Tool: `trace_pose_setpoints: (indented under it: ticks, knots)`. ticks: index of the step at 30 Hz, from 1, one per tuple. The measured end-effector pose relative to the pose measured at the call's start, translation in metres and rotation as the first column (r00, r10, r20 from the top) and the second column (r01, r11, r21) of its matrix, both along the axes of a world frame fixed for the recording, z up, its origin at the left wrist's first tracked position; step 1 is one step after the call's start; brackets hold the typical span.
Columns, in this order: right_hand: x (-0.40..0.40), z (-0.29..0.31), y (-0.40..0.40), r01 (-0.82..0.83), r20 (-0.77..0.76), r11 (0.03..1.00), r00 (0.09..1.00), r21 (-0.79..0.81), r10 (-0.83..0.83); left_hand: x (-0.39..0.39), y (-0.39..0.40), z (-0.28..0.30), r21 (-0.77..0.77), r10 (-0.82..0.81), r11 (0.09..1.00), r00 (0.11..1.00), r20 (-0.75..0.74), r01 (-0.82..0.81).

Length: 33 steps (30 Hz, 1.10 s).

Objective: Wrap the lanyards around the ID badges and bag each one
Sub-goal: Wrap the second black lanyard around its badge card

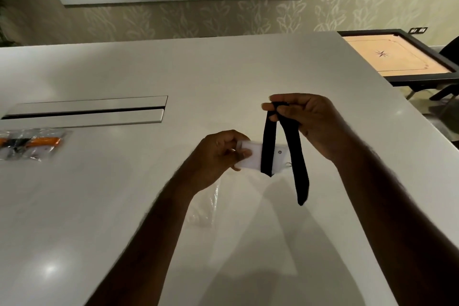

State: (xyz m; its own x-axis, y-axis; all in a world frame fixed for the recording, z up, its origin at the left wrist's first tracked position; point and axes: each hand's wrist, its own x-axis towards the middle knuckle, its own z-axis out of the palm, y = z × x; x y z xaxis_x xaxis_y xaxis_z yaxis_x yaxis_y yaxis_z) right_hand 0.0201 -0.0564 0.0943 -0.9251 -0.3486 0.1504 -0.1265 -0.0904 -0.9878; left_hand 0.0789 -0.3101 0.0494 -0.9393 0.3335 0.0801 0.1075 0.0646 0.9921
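Black lanyard mid-wrap around a white badge held above the counter

The left hand pinches the short end of the white rectangular ID badge, fingers clenched on it, holding it off the glossy white counter; the flat black fabric lanyard crosses the badge's far end, and the right hand, above and right of the badge, grips the lanyard's loop, its tail hanging below the badge. A clear plastic bag lies on the counter under the badge; a filled clear bag with orange contents sits far left of the badge
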Motion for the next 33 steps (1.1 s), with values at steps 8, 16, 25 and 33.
trace_pose_setpoints:
  ticks: [8, 16, 25, 33]
  knots:
    - [-0.005, -0.033, 0.029, -0.096, 0.258, 0.994, 0.960, -0.062, 0.108, 0.002, 0.015, 0.005, 0.086, -0.036, 0.996, 0.999, 0.038, 0.032]
    - [0.012, -0.070, 0.027, -0.185, 0.326, 0.978, 0.922, -0.100, 0.208, -0.006, 0.025, 0.006, 0.210, 0.229, 0.950, 0.973, 0.033, -0.231]
    - [0.025, -0.085, 0.017, -0.124, 0.222, 0.991, 0.966, -0.040, 0.130, -0.021, 0.033, -0.014, 0.178, 0.510, 0.840, 0.858, 0.066, -0.513]
    - [0.031, -0.077, 0.014, -0.108, 0.162, 0.986, 0.978, -0.127, 0.128, -0.030, 0.042, -0.031, 0.067, 0.649, 0.758, 0.760, 0.028, -0.649]
